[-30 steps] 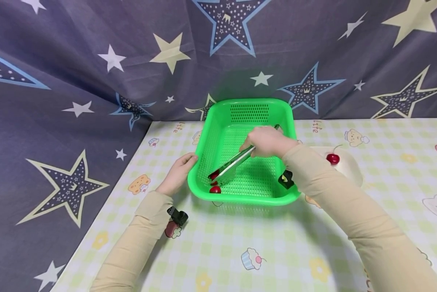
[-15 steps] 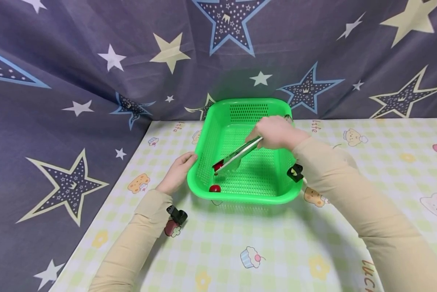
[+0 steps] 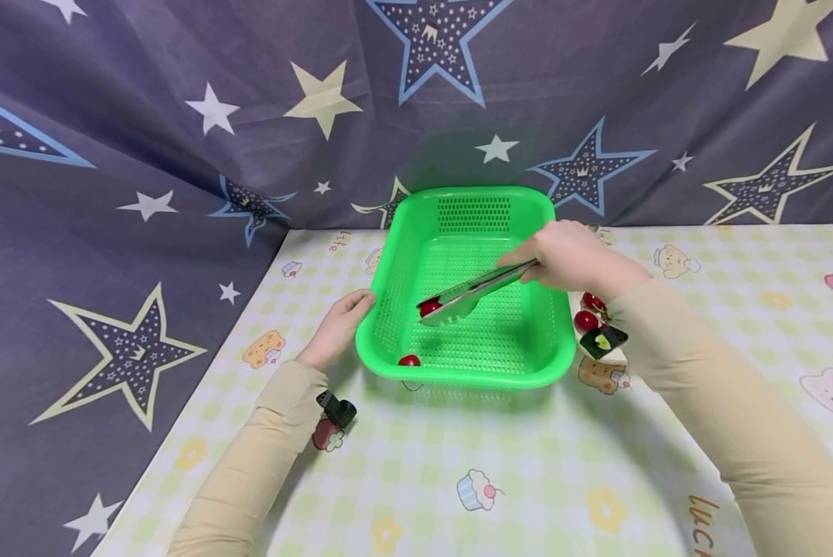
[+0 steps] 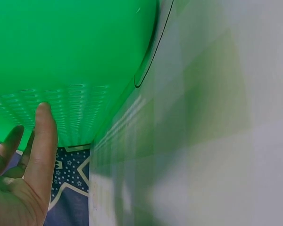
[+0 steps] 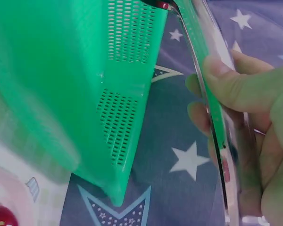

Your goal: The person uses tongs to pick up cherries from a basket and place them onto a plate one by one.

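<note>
My right hand [image 3: 572, 255] grips metal tongs [image 3: 486, 288], thumb and fingers on either side of the arms in the right wrist view. Between the tongs' tips is a red cherry [image 3: 429, 308], over the green plastic basket [image 3: 466, 379]. Another cherry [image 3: 409, 360] lies in the basket's near left corner. My left hand [image 3: 336, 329] touches the basket's left side at the rim. In the left wrist view a straight finger [image 4: 43, 141] lies against the slotted outer wall [image 4: 80, 108].
To the right of the basket, a pale bowl [image 5: 21, 193] with red cherries [image 3: 586, 321] is partly hidden by my right arm. A checked tablecloth [image 3: 527, 472] covers the table. Behind the basket hangs a dark star-patterned curtain [image 3: 416, 147].
My right hand has moved right and slightly up with the tongs, lifting the cherry from the near left corner. Cherries beside the basket have come into view. The left hand stays put.
</note>
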The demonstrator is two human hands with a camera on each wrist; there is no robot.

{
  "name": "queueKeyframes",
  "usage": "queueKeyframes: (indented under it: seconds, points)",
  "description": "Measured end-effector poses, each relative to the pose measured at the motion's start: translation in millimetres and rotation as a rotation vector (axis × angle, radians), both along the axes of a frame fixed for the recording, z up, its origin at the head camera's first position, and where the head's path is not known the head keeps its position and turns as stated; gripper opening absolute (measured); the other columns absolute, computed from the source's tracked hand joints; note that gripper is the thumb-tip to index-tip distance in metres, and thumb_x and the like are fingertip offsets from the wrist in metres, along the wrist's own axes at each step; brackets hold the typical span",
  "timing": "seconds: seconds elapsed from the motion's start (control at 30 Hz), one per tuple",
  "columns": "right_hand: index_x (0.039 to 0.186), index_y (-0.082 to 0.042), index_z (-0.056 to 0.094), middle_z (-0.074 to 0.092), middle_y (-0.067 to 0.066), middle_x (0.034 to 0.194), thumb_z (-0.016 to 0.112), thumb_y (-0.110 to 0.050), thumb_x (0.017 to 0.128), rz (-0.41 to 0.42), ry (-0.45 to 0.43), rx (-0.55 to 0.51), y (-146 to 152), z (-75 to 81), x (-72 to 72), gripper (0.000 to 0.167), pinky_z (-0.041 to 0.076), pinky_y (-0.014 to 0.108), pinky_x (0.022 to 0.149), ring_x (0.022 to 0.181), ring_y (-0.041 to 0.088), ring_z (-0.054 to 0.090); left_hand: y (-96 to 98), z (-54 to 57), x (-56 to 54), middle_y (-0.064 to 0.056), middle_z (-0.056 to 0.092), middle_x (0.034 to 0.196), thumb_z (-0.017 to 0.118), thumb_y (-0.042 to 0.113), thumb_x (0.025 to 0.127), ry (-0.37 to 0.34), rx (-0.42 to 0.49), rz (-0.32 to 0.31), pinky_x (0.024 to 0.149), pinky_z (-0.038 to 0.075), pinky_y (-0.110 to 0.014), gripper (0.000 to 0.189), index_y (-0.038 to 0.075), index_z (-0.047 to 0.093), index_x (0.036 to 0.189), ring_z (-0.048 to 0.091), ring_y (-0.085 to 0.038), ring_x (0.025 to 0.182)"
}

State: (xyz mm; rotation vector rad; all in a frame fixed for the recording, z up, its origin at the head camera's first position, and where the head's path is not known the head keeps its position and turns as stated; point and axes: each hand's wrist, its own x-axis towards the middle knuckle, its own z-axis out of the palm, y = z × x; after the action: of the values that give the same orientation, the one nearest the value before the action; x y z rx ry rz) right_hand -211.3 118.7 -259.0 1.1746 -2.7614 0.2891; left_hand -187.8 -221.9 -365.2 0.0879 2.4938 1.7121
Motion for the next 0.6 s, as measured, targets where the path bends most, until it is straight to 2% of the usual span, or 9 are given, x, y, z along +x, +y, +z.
queueKeyframes:
  seconds: [0.3,0.4,0.6]
  points:
    - [0.101,-0.012,0.075,0.074,0.006,0.086,0.078,0.001,0.071,0.057,0.081,-0.254,34,-20.0,17.8,0.034,0.043,0.023,0.047,0.055,0.008,0.059,1.5,5.8,1.6,-0.023,0.051,0.13,0.036,0.024,0.103,0.002,0.015,-0.008,0.109,0.033,-0.04,0.043,-0.005,0.046,0.132,0.047,-0.029,0.12]
    - [0.099,-0.011,0.076,0.074,0.005,0.084,0.079,0.002,0.068,0.071,0.132,-0.3,44,-26.9,23.3,0.033,0.043,0.022,0.047,0.057,0.009,0.062,2.4,7.1,2.2,-0.024,0.05,0.131,0.037,0.024,0.103,0.004,0.019,-0.008,0.111,0.032,-0.042,0.043,-0.006,0.046,0.132,0.045,-0.031,0.122]
    - [0.094,-0.009,0.077,0.074,0.008,0.085,0.082,0.001,0.064,0.053,0.191,-0.352,60,-41.5,28.5,0.032,0.034,0.018,0.045,0.057,0.01,0.061,0.9,3.5,3.5,-0.023,0.048,0.134,0.036,0.024,0.103,-0.008,0.017,0.001,0.112,0.03,-0.042,0.043,-0.005,0.044,0.133,0.044,-0.031,0.125]
